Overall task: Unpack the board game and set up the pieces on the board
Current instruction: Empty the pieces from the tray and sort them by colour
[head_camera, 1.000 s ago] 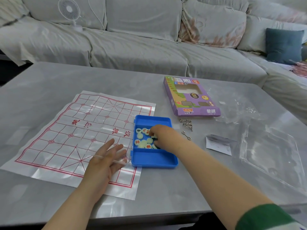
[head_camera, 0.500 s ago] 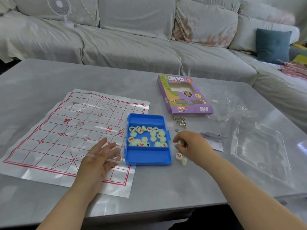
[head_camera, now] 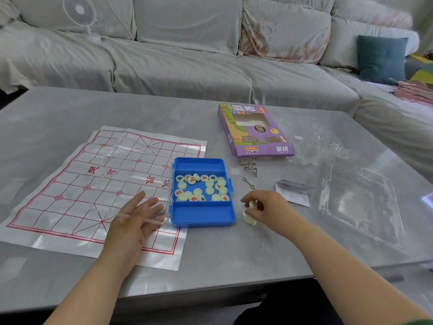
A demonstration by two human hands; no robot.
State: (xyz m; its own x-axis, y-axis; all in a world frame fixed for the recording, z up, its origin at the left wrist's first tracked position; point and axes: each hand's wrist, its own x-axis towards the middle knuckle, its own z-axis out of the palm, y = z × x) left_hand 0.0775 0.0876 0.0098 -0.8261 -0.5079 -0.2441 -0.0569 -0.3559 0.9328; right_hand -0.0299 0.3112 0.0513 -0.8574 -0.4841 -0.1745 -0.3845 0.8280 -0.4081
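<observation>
Grey table (head_camera: pixel 70 109) in front of a covered sofa (head_camera: pixel 187 66) carries the game. Its board (head_camera: pixel 70 184), a white sheet with a red grid and red characters, lies at the left. At the sheet's right edge sits the blue case (head_camera: pixel 201 214), whose middle compartment holds round pale pieces (head_camera: pixel 209 190) marked in red or black. The case's clear lid (head_camera: pixel 140 160) lies open over the board, and the left hand (head_camera: pixel 133 219) rests on the lid's near edge with fingers straight. The right hand (head_camera: pixel 269 207), just right of the case, pinches a pale piece (head_camera: pixel 252 204) above loose pieces (head_camera: pixel 248 219) lying on the table. One second ago that hand was inside the case; it has since come out to the right.
</observation>
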